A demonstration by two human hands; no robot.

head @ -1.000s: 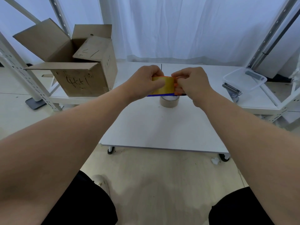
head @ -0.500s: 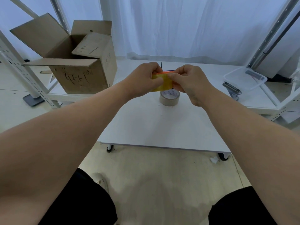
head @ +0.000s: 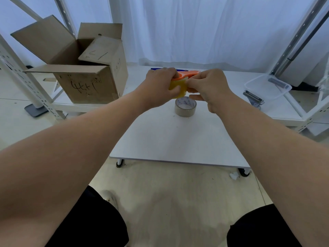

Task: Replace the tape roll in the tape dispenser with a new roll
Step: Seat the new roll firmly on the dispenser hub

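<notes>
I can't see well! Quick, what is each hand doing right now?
Left hand: closed, gripping the yellow tape roll in the orange tape dispenser.
Right hand: closed, pinching at the same roll and dispenser.

- White table [head: 178,139] on castors, standing on pale wood-look floor [head: 169,193].
- Sheer white curtain [head: 195,29] behind, daylight coming through.
- White perforated shelf frames [head: 21,75] left and right.
- Open cardboard box [head: 89,81] on low left shelf.
</notes>
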